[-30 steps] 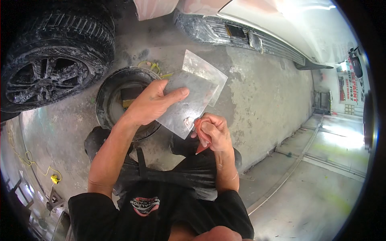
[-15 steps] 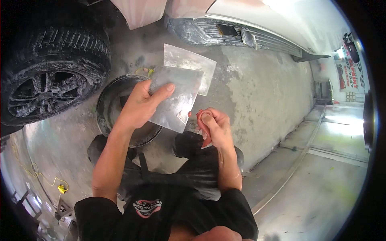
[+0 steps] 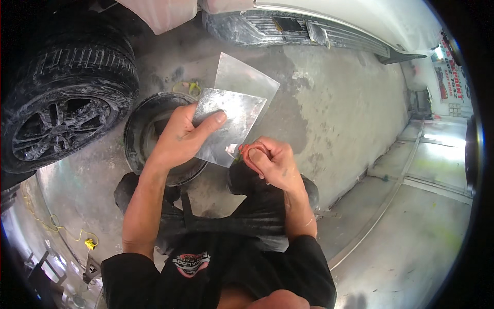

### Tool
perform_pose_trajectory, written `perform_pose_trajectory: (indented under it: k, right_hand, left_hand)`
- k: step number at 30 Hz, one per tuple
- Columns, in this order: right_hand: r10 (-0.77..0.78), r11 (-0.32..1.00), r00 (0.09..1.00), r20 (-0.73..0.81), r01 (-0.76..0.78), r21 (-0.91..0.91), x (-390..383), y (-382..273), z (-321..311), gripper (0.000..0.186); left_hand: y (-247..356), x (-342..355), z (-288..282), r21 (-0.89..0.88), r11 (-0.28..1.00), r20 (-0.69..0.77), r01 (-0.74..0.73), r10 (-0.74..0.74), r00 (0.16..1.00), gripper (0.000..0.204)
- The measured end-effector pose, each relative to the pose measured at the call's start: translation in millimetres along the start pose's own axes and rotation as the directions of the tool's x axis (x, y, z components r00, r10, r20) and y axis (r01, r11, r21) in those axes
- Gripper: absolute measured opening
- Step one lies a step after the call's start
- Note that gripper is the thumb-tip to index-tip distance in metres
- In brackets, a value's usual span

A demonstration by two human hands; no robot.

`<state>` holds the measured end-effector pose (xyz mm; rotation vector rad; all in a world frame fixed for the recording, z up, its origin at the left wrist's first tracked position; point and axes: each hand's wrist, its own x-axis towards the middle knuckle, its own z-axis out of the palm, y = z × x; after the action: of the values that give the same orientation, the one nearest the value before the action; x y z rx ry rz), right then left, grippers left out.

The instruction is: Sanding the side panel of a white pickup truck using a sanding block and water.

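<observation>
My left hand grips two overlapping thin metal sheets, its thumb on the top sheet; the rear sheet sticks out beyond it toward the car. A small whitish patch lies on the top sheet's lower right corner. My right hand is closed on a crumpled red piece, cloth or paper, I cannot tell which, at that corner beside the patch. Under my left hand a round black tub rests on the floor, its inside partly hidden by the hand and sheets.
A dusty wheel with tire is at the left. A white car body and its grey running board span the top. Yellow cord lies lower left, yellow-green tape behind the tub. A wall bounds the right.
My right hand with the red piece has risen a little and tilted toward the sheet's corner. The sheets have shifted slightly. The view has moved, so the wheel sits lower in it.
</observation>
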<state>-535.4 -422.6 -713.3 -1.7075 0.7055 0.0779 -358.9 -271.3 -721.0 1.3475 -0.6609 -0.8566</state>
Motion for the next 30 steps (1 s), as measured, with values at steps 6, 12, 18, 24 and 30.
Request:
perform_pose_trajectory:
  k: [6, 12, 18, 24, 30]
  right_hand:
    - [0.020, 0.999, 1.000, 0.005, -0.020, 0.049, -1.1, -6.8, 2.8, 0.016]
    - [0.022, 0.999, 1.000, -0.021, -0.022, -0.030, 1.4, -5.4, 4.3, 0.017]
    - [0.077, 0.991, 0.997, -0.004, -0.077, -0.108, 3.2, -11.9, 1.6, 0.018]
    - [0.143, 0.989, 0.990, 0.012, -0.143, 0.033, 0.5, -9.2, -13.4, 0.020]
    - [-0.073, 0.970, 0.765, -0.640, 0.204, 0.133, -24.9, 10.2, -109.7, 0.029]
  left_hand:
    - [-1.3, -1.4, 3.0, 0.078, 0.997, -0.013, 0.010, -0.009, 1.000, 0.026]
    - [0.3, -1.4, 9.6, 0.041, 0.995, -0.036, -0.094, 0.095, 0.995, 0.027]
    - [-1.2, -0.8, 5.4, 0.082, 0.996, -0.001, -0.046, 0.046, 0.999, 0.026]
    - [-14.3, 3.2, -3.9, -0.119, 0.993, -0.141, 0.019, -0.036, 0.989, 0.027]
    - [-15.4, 5.9, -4.6, -0.310, 0.950, -0.260, 0.030, -0.116, 0.959, 0.027]
